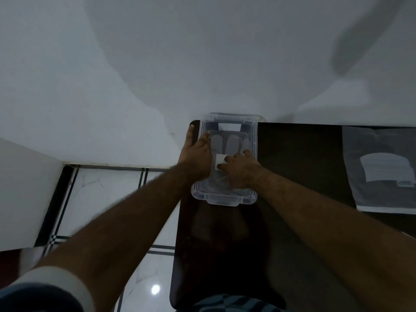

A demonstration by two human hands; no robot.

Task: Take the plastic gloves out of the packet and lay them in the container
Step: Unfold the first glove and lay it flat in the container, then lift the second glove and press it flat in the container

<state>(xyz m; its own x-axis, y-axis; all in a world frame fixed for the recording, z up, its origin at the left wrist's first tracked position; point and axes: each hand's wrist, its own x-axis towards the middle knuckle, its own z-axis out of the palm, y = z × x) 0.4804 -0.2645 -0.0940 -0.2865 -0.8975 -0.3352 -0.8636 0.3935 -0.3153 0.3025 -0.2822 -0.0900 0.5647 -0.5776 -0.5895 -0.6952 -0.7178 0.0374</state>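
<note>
A clear plastic container (254, 136) stands at the far left end of the dark table. Inside it lie thin transparent plastic gloves (227, 143), their finger shapes pointing away from me, with a small white tab (219, 159) on them. My left hand (198, 158) rests over the container's left rim, thumb outside on the table edge, fingers touching the gloves. My right hand (238, 170) is inside the container, fingers pressed down on the gloves at the white tab. The glove packet (380, 167), clear with a white label, lies flat at the table's right.
The dark table (299, 158) stands against a white wall. To the left, below the table edge, is a white tiled floor (108, 190) with dark stripes. My body is close to the table's near edge.
</note>
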